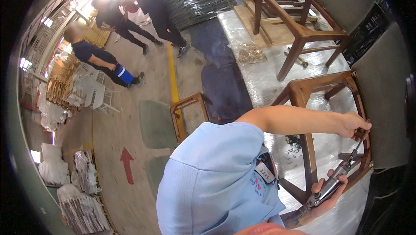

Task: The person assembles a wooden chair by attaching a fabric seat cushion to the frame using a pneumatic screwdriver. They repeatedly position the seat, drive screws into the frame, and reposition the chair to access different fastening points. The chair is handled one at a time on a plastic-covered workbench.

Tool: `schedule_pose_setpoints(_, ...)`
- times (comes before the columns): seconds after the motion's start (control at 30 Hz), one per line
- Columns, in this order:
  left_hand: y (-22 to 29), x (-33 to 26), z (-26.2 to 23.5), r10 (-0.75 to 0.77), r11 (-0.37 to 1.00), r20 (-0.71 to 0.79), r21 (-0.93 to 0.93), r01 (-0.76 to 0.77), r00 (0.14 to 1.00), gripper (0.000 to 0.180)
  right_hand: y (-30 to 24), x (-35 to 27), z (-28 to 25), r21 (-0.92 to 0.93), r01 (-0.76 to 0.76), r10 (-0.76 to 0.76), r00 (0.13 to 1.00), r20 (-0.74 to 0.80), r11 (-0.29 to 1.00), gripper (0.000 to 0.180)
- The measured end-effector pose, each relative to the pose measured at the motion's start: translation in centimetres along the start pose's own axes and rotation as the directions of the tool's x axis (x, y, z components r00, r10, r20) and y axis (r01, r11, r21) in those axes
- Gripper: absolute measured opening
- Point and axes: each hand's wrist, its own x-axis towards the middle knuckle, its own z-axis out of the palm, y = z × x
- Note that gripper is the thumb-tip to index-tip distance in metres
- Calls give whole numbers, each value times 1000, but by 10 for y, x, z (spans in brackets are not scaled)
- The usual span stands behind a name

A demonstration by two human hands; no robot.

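Observation:
My left hand (pixel 353 125) reaches across to the rear rail of a brown wooden chair frame (pixel 308 157). Its fingertips are pinched together close to the grey upholstered backrest (pixel 383 105); whatever they hold is too small to make out. In my right hand (pixel 333 198) is a silver power screwdriver (pixel 331 185). Its long thin bit slants up to the rail, ending just below my left fingertips. The chair has no seat pad, so the tabletop shows through its frame.
A second wooden chair (pixel 299 31) stands farther along the plastic-wrapped table (pixel 271 90). Nearby are a bag of small hardware (pixel 251 54), a hammer-like tool (pixel 299 59) and scattered dark screws (pixel 294 143). Another frame (pixel 190 105) is on the floor. Three people stand far left, one carrying a blue container (pixel 123 74).

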Motion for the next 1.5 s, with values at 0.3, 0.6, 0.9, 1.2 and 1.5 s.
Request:
schedule_pose_setpoints(0.3,-34,10,-11,9,784,-38,620,16,999,37,0,4,12,-452,-19,-177,905,-387,892,36)
schedule_pose_setpoints(0.6,-98,84,-2,-281,805,-448,372,463,849,41,-1,20,-16,-145,95,-149,892,-427,985,32)
schedule_pose_setpoints(0.9,-153,116,-11,-164,889,-430,325,322,888,45,-9,26,-33,-162,40,-112,879,-463,986,33)
schedule_pose_setpoints(1.2,-147,102,5,-33,884,-449,403,236,893,64,-17,35,-41,-200,27,-119,875,-469,979,34)
schedule_pose_setpoints(1.5,-134,104,0,-6,826,-517,480,295,856,49,-12,50,-43,-128,-14,-44,899,-436,992,30)
